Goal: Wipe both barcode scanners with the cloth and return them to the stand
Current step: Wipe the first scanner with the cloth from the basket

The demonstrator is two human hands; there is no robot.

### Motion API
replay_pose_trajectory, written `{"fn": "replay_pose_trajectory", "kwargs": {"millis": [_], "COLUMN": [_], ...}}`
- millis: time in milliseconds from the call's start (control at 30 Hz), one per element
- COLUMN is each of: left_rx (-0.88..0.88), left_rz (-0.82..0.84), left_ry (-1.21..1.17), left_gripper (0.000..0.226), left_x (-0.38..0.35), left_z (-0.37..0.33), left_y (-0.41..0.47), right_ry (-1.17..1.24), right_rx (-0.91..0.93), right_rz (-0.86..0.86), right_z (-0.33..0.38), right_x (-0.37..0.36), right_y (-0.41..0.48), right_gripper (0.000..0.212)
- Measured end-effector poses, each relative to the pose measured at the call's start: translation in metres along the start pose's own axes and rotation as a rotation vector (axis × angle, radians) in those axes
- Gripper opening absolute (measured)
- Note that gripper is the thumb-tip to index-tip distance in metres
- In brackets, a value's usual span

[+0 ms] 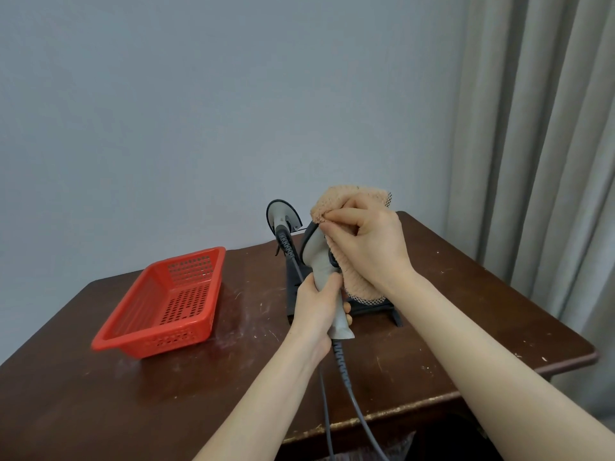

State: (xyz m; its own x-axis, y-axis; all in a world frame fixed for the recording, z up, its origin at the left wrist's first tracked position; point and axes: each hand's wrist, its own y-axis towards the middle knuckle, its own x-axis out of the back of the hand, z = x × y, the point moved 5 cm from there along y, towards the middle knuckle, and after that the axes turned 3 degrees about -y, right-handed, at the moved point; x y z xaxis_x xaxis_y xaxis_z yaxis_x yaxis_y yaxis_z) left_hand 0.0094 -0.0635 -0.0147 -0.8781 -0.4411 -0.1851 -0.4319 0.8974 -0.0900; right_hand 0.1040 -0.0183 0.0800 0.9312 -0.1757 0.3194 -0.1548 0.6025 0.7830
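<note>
Above the desk (432, 344), left hand (314, 309) grips the grey scanner (321, 261) by its handle, right hand (366, 241) pinching the soft cloth (352, 197) against its head; rigid, apparently light, corded, best held at the handle.

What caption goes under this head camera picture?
Left hand grips a barcode scanner; right hand presses a cloth on it.

Grey scanner (322, 261) is being held upright above black stand (372, 308), peach cloth (349, 194) covering its head; second scanner (282, 216) is resting docked.
</note>
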Motion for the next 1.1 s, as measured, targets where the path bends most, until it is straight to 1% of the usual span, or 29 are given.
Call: {"fn": "replay_pose_trajectory", "kwargs": {"millis": [67, 233, 300, 433, 500, 633, 700, 733, 800, 867, 967, 1033, 1100], "left_rx": [0.010, 0.029, 0.026, 0.032, 0.038, 0.025, 0.036, 0.043, 0.041, 0.017, -0.020, -0.033, -0.036], "left_rz": [0.004, 0.022, 0.017, -0.001, -0.011, -0.015, -0.014, -0.012, -0.015, -0.005, -0.011, -0.025, -0.037], "left_ry": [0.001, 0.002, -0.001, -0.028, -0.040, -0.079, -0.096, -0.101, -0.099, -0.074, -0.059, -0.074, -0.089], "left_gripper": [0.005, 0.005, 0.005, 0.010, 0.010, 0.005, 0.006, 0.006, 0.005, 0.004, 0.007, 0.007, 0.005], "left_x": [-0.001, -0.003, -0.003, -0.002, -0.001, 0.002, 0.004, 0.003, 0.003, 0.001, 0.000, 0.001, 0.004], "left_z": [0.002, 0.007, 0.005, -0.001, -0.004, -0.008, -0.006, -0.004, -0.003, -0.004, -0.008, -0.011, -0.013], "left_y": [-0.002, -0.007, -0.007, -0.002, -0.001, -0.001, -0.002, -0.002, -0.003, -0.003, -0.002, -0.003, -0.002], "right_ry": [0.003, 0.019, 0.033, 0.030, 0.019, -0.031, -0.078, -0.065, 0.070, 0.201, 0.228, 0.236, 0.150], "right_rx": [-0.015, -0.170, -0.149, -0.022, 0.007, -0.144, -0.207, -0.225, -0.230, -0.184, -0.080, -0.107, -0.175], "right_rz": [0.004, 0.012, 0.000, 0.002, -0.002, -0.030, -0.002, 0.002, 0.002, 0.027, 0.044, 0.024, 0.008], "right_z": [-0.002, -0.013, -0.011, -0.002, -0.004, -0.030, -0.039, -0.041, -0.033, -0.019, -0.005, -0.010, -0.024], "right_x": [0.000, 0.002, 0.001, 0.001, 0.001, 0.009, 0.013, 0.014, 0.013, 0.008, 0.000, 0.003, 0.008], "right_y": [-0.001, 0.011, 0.011, 0.002, -0.001, -0.001, 0.001, 0.002, 0.001, -0.001, -0.004, -0.002, 0.001], "right_gripper": [0.010, 0.014, 0.013, 0.007, 0.006, 0.007, 0.014, 0.018, 0.020, 0.016, 0.012, 0.014, 0.020]}}
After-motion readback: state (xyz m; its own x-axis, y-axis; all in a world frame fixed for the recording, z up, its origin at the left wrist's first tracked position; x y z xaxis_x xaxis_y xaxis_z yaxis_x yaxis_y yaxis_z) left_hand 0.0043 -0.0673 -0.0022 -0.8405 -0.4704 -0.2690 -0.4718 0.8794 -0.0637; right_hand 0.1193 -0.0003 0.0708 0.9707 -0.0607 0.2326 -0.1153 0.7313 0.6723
